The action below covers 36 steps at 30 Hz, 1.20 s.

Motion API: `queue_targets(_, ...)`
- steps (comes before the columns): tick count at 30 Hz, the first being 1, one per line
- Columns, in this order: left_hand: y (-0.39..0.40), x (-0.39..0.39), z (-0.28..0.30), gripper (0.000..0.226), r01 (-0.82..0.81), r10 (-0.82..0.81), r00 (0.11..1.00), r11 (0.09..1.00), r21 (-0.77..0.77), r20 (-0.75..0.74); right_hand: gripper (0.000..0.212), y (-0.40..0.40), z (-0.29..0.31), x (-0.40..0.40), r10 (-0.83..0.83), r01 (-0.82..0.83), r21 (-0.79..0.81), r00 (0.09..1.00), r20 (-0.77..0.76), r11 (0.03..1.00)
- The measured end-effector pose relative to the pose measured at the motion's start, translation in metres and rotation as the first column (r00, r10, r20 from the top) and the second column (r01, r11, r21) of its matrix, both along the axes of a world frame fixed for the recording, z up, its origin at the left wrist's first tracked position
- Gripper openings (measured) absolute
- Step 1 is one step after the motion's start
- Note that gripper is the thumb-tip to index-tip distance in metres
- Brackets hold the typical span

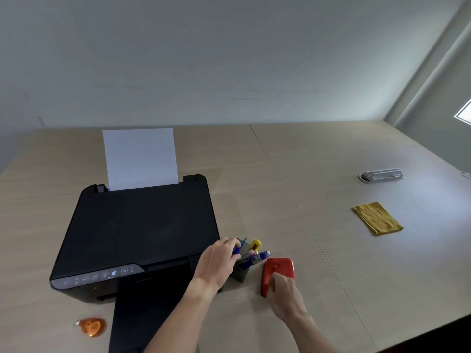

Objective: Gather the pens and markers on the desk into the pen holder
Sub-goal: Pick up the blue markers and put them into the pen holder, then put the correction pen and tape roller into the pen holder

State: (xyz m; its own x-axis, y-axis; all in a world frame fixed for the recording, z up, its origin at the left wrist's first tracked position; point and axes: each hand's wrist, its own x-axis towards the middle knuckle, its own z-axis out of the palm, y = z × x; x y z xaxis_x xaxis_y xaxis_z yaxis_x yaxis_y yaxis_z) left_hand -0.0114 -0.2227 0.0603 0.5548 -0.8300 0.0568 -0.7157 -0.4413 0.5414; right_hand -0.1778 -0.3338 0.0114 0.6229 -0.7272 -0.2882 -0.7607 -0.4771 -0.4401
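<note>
A dark square pen holder (240, 272) stands on the desk just right of the printer. Blue markers (258, 257) lean out of its top, beside a yellow-capped one (255, 245). My left hand (220, 261) is at the holder's left rim, fingers closed around a blue pen (239, 248) that points into the holder. My right hand (286, 294) rests on the desk to the holder's right, its fingers on the near end of a red stapler-like object (277, 270). Whether the right hand grips it is unclear.
A black printer (137, 230) with a white sheet (140, 159) fills the left of the desk. An orange tape dispenser (91, 326) lies near the front left. A yellow cloth (378, 218) and a white plastic piece (382, 175) lie far right.
</note>
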Motion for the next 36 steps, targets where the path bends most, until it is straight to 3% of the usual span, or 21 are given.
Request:
queue_targets(4,0.000,0.002,0.000,0.021,-0.014,0.014,1.000,0.999,-0.032,-0.015,0.012,0.013,-0.004,-0.002,0.106,-0.106,-0.008,0.994,-0.014,0.994)
queue_targets(10,0.030,0.005,-0.002,0.013,-0.064,0.063,0.998,0.993,-0.104,-0.013,0.012,0.039,0.000,0.010,0.288,-0.279,-0.140,0.956,0.051,0.950)
queue_targets(19,0.182,0.027,-0.039,0.009,-0.339,0.339,0.941,0.941,0.011,-0.001,0.014,0.125,-0.013,0.090,0.574,-0.567,-0.112,0.818,0.042,0.816)
queue_targets(24,0.274,0.035,-0.056,0.008,-0.612,0.620,0.785,0.772,0.172,0.013,0.013,0.186,-0.013,0.135,0.672,-0.671,-0.086,0.740,-0.011,0.737)
queue_targets(29,0.343,0.035,-0.073,0.014,-0.752,0.781,0.623,0.583,0.307,0.042,0.014,0.239,-0.017,0.166,0.772,-0.772,-0.037,0.635,0.017,0.635)
queue_targets(34,0.381,0.031,-0.092,0.037,-0.793,0.845,0.516,0.409,0.451,0.140,0.024,0.287,-0.029,0.193,0.879,-0.869,-0.195,0.473,-0.058,0.455)
queue_targets(36,0.395,0.028,-0.101,0.049,-0.735,0.850,0.517,0.383,0.560,0.097,0.042,0.304,-0.033,0.202,0.889,-0.892,-0.191,0.437,-0.135,0.409)
